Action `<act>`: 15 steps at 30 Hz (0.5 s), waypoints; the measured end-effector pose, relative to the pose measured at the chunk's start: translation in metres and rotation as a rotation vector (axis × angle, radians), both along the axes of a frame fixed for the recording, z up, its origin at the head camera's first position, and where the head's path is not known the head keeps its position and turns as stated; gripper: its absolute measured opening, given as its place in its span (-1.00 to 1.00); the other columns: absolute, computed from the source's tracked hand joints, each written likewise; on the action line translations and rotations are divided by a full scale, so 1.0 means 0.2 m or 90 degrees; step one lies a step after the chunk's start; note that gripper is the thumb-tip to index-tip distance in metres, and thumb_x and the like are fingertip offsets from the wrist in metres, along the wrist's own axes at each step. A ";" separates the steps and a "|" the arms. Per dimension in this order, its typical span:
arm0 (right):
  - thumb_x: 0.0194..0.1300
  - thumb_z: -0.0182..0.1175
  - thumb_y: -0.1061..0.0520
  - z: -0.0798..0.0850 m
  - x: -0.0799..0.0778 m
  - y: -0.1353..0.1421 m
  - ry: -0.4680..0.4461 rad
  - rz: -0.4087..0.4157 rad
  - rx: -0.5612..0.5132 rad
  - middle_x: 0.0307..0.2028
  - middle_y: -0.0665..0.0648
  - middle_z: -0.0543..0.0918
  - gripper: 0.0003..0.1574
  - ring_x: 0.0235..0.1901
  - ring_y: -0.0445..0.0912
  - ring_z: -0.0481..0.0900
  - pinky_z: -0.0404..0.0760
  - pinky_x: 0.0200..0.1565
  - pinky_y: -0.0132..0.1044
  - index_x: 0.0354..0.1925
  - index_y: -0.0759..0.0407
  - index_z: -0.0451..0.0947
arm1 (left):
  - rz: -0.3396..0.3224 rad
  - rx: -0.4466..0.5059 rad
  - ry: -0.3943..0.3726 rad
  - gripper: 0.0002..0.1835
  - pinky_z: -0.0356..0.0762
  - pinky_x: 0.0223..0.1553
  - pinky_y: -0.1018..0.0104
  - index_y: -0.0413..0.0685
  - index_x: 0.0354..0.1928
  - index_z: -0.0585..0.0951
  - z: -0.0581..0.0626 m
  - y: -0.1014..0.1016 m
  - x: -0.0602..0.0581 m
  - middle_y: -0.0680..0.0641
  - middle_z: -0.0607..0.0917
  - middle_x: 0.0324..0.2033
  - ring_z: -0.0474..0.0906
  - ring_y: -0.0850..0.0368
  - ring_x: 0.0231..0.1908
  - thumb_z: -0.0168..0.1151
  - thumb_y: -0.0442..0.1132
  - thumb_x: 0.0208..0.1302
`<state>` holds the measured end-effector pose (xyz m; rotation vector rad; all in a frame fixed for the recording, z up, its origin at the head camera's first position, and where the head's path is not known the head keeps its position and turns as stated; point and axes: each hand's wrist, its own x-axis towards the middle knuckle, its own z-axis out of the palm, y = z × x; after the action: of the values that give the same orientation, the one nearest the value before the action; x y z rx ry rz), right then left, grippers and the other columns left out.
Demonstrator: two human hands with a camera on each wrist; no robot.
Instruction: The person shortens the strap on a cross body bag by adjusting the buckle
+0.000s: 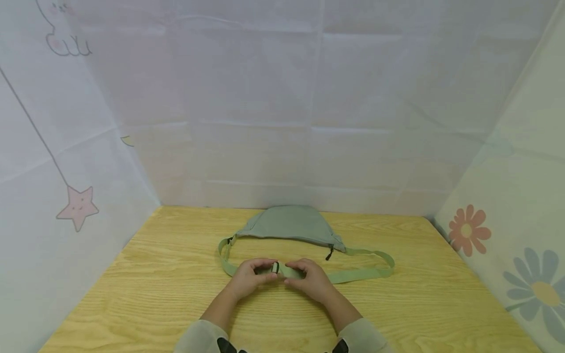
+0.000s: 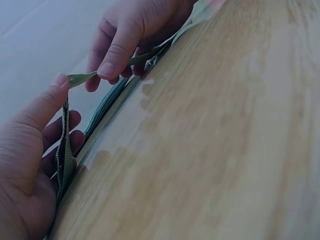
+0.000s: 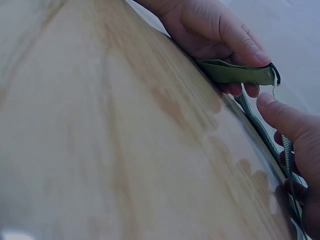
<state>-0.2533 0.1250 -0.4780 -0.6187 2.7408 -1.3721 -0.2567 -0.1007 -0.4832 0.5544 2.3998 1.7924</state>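
A grey-green waist bag point(image 1: 289, 222) lies at the back of the table, its green strap point(image 1: 362, 275) looping toward me. At the front of the loop, my left hand point(image 1: 249, 279) pinches the strap beside a dark-edged slider buckle point(image 1: 275, 267). Just right of the buckle, my right hand point(image 1: 313, 280) holds the strap between thumb and fingers. The right wrist view shows a folded strap layer point(image 3: 235, 75) under the left thumb, ending at the buckle. In the left wrist view a short twisted strap piece point(image 2: 80, 79) spans between both hands.
The wooden table point(image 1: 145, 289) reaches back to a pale cloth wall point(image 1: 247, 98), with printed cloth on both sides. A dark zipper pull point(image 1: 329, 252) hangs from the bag's right end. Another dark strap fitting point(image 1: 229, 240) sits near its left end.
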 end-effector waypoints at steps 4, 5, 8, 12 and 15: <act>0.17 0.41 -0.11 0.00 0.00 0.01 -0.005 -0.007 -0.011 -0.06 0.00 0.66 -0.51 -0.03 -0.05 0.57 0.53 -0.05 -0.29 0.04 0.03 0.66 | 0.001 0.001 0.007 -0.58 0.47 0.06 0.43 -0.13 0.08 0.66 0.00 0.00 0.00 -0.14 0.69 0.06 0.56 0.06 0.09 0.41 -0.15 0.19; 0.17 0.40 -0.12 -0.01 0.00 0.01 -0.008 -0.009 -0.016 -0.06 0.00 0.66 -0.52 -0.03 -0.06 0.57 0.53 -0.05 -0.30 0.03 0.02 0.66 | 0.002 0.001 0.009 -0.58 0.47 0.06 0.43 -0.14 0.07 0.66 0.01 0.00 0.00 -0.15 0.69 0.06 0.56 0.06 0.08 0.41 -0.15 0.19; 0.19 0.39 -0.14 -0.01 0.00 0.00 -0.017 -0.016 -0.032 -0.08 -0.02 0.66 -0.54 -0.04 -0.08 0.56 0.52 -0.05 -0.32 0.03 -0.02 0.67 | 0.002 0.005 0.011 -0.58 0.49 0.03 0.42 -0.19 0.07 0.65 0.01 0.00 0.01 -0.19 0.68 0.05 0.57 0.03 0.06 0.41 -0.18 0.20; 0.24 0.35 -0.11 -0.02 0.00 0.00 -0.014 -0.019 -0.044 -0.09 -0.02 0.67 -0.60 -0.05 -0.11 0.57 0.52 -0.04 -0.32 0.01 -0.03 0.69 | -0.004 0.015 0.009 -0.59 0.50 0.01 0.43 -0.23 0.08 0.63 0.01 0.00 0.01 -0.22 0.67 0.05 0.56 -0.04 0.07 0.39 -0.22 0.22; 0.27 0.32 -0.10 -0.03 -0.01 -0.01 -0.007 -0.020 -0.048 -0.10 0.00 0.68 -0.63 -0.07 -0.11 0.57 0.52 -0.05 -0.31 -0.01 -0.01 0.70 | -0.005 0.019 0.007 -0.59 0.49 0.01 0.42 -0.23 0.09 0.62 0.01 0.00 0.01 -0.23 0.67 0.04 0.55 -0.05 0.07 0.37 -0.23 0.23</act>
<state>-0.2543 0.1238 -0.4832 -0.5717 2.7130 -1.4882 -0.2552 -0.1011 -0.4803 0.5773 2.3774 1.8291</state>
